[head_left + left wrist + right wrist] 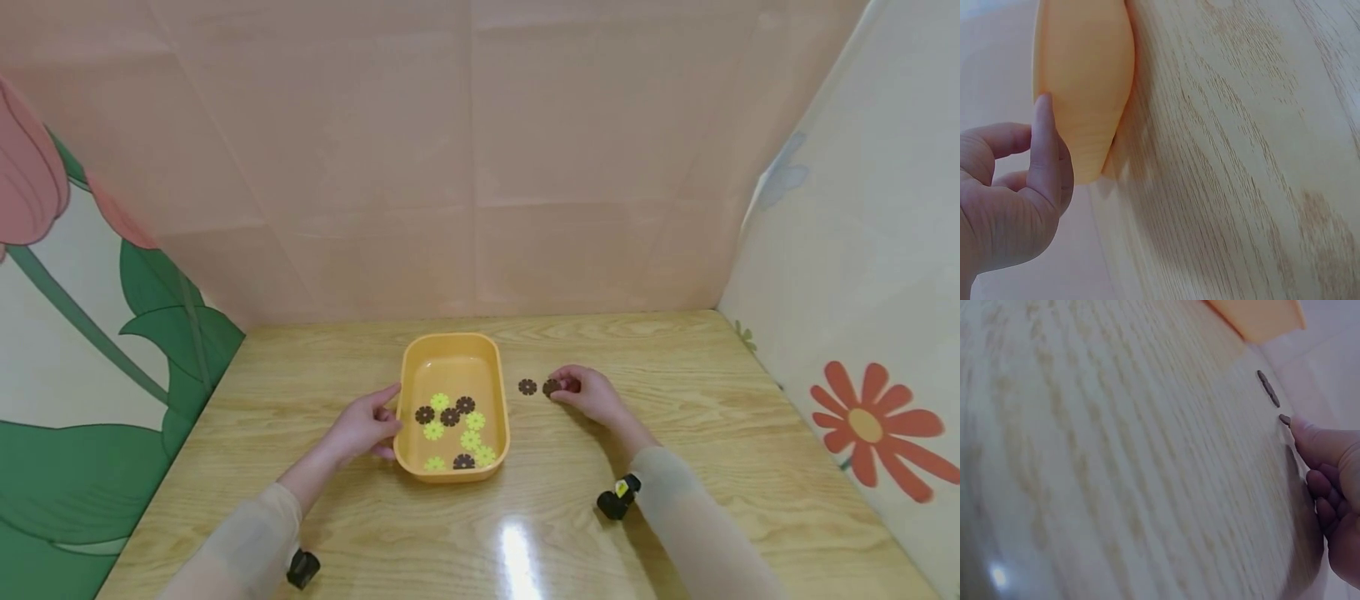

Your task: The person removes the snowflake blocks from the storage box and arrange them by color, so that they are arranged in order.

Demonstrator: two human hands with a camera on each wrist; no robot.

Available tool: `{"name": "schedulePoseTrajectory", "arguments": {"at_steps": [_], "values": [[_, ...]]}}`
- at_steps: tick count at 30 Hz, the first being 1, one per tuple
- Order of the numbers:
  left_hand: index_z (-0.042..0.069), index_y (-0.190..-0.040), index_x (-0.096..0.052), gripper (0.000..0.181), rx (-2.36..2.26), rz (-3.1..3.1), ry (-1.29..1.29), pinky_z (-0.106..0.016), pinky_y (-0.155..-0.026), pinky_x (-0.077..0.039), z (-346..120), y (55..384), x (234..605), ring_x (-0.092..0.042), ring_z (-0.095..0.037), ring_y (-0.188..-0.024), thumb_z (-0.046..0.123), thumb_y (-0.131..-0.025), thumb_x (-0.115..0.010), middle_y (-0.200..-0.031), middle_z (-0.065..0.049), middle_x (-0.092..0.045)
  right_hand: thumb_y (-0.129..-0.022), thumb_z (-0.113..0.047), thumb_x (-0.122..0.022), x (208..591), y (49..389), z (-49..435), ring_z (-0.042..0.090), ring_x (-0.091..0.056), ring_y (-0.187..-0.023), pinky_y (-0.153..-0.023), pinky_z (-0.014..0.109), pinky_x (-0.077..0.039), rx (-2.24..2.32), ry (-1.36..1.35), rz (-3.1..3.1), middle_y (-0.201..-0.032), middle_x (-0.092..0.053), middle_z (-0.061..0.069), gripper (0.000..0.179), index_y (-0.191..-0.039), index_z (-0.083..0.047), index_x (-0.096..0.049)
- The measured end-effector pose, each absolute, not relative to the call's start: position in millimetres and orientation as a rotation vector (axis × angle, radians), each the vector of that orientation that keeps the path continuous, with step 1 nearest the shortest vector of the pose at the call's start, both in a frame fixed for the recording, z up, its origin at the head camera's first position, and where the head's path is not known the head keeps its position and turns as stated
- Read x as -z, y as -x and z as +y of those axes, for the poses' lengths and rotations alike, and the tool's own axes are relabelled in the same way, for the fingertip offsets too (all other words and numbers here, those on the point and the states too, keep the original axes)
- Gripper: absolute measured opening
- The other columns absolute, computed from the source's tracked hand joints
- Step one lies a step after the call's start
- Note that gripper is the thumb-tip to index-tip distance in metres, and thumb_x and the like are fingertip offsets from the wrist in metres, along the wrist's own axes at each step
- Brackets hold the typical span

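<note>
My left hand [363, 429] is at the left side of a yellow-orange plastic tray [505, 400], its fingertips touching the outer wall. In the left wrist view a fairly straight finger [1044, 134] lies against that wall, just under the rim. Right of the tray, my right hand [596, 396] pinches a brown snowflake disc [551, 387] between thumb and index finger, close to the tabletop. Beside it, on the tray side, a second brown disc [527, 387] lies flat. The tray holds several yellow-green discs [433, 431] and several brown discs [424, 414], some overlapping.
The wood-grain table [585, 558] runs back to a pink cloth wall [480, 167]. Flower-printed panels stand left [75, 467] and right [862, 292]. Black wrist devices hang at the left sleeve [303, 569] and right sleeve [618, 497]. Light glares off the front of the tabletop.
</note>
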State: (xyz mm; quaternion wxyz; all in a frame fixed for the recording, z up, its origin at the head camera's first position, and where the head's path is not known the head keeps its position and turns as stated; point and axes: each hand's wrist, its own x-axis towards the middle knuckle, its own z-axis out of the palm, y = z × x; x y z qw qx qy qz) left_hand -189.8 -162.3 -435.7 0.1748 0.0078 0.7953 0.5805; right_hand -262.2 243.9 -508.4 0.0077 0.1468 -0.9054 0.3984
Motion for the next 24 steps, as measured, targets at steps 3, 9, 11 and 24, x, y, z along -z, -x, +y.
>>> {"name": "schedulePoseTrajectory", "arguments": {"at_steps": [3,9,11,24], "values": [[0.004,-0.154,-0.032,0.07,-1.642,2.254,-0.019,-0.039,-0.06,-0.064,-162.3,189.8,435.4,-0.055,-0.02,-0.072,-0.007,-0.091,-0.062,-0.09,-0.013,-0.051,-0.086,-0.01,-0.077,510.9,263.6,243.1,0.018,-0.056,-0.08,-0.071,0.029,-0.051,-1.232,-0.472,-2.798,-0.088,-0.063,0.003,0.026,-0.109,-0.001,-0.069],[0.004,-0.154,-0.032,0.07,-1.642,2.255,-0.013,-0.039,-0.06,-0.064,-162.0,190.4,435.4,-0.055,-0.02,-0.072,-0.007,-0.091,-0.062,-0.09,-0.013,-0.051,-0.083,-0.008,-0.08,515.8,265.4,243.0,0.021,-0.058,-0.084,-0.078,0.036,-0.052,-1.2,-0.484,-2.745,-0.089,-0.066,0.004,0.024,-0.105,-0.001,-0.072],[0.004,-0.154,-0.033,0.071,-1.642,2.254,-0.01,-0.039,-0.06,-0.064,-161.9,190.5,435.4,-0.055,-0.02,-0.072,-0.007,-0.091,-0.062,-0.089,-0.013,-0.051,-0.083,-0.009,-0.08,516.8,265.4,243.1,0.023,-0.059,-0.086,-0.079,0.039,-0.052,-1.168,-0.492,-2.735,-0.089,-0.066,0.004,0.024,-0.104,-0.001,-0.073],[0.003,-0.154,-0.032,0.071,-1.651,2.247,-0.018,-0.039,-0.06,-0.064,-162.6,190.9,437.1,-0.055,-0.019,-0.07,-0.008,-0.09,-0.062,-0.089,-0.013,-0.051,-0.081,-0.013,-0.083,520.6,267.5,239.4,0.023,-0.059,-0.084,-0.076,0.038,-0.052,-1.06,-0.482,-2.719,-0.087,-0.067,0.003,0.025,-0.103,-0.003,-0.075]]}}
